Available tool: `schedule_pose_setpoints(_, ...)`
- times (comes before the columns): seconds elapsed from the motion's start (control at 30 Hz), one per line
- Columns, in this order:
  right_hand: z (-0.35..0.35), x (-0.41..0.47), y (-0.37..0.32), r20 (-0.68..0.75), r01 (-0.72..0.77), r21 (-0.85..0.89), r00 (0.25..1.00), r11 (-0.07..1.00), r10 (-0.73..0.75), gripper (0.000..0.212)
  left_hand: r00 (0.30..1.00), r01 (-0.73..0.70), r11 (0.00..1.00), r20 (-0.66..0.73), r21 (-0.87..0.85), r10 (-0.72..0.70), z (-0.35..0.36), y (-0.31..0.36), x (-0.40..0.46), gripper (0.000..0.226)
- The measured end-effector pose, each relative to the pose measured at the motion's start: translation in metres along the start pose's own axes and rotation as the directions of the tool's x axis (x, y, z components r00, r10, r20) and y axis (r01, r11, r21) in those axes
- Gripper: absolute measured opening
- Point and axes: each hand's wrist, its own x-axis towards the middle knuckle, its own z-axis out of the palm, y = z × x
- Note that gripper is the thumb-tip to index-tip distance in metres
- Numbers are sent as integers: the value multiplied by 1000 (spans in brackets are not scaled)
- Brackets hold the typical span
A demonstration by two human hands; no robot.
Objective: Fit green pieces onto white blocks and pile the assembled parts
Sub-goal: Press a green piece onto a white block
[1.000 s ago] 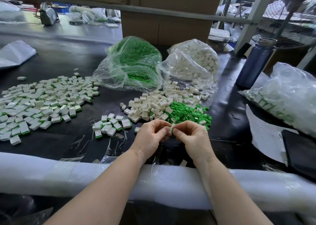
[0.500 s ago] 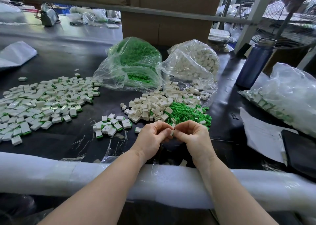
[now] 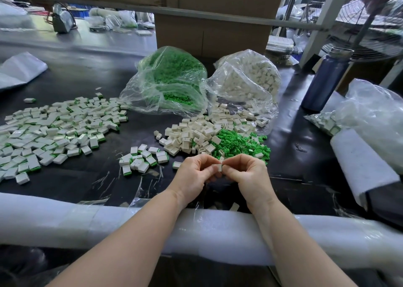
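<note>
My left hand (image 3: 195,173) and my right hand (image 3: 248,173) meet fingertip to fingertip over the table's near edge, both pinching one small white block (image 3: 217,167). Just beyond them lie a heap of loose white blocks (image 3: 196,135) and a heap of green pieces (image 3: 238,144). A small cluster of assembled white-and-green parts (image 3: 142,159) sits to the left of my hands. A wide spread of assembled parts (image 3: 54,129) covers the left of the table. Whether a green piece is in the block is hidden by my fingers.
Two clear bags stand behind the heaps, one of green pieces (image 3: 170,81), one of white blocks (image 3: 246,79). A blue bottle (image 3: 325,79) stands at the right, beside another plastic bag (image 3: 370,116). White foam padding (image 3: 109,223) runs along the table's near edge. Cardboard boxes (image 3: 209,33) rise at the back.
My hands have stayed together in the same spot. The fingers shifted slightly, and the white block now shows more plainly between the fingertips.
</note>
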Motion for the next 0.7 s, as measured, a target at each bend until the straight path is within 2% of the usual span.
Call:
schedule_pose_setpoints(0.13,-3,0,0,30,-26,60,999,998,25,20,1000,12,999,20,-35,-11,-1,1,-2,9)
schedule_pose_setpoints(0.7,-7,3,5,91,-44,65,995,997,38,27,997,13,1000,72,2,-14,-1,2,-3,15)
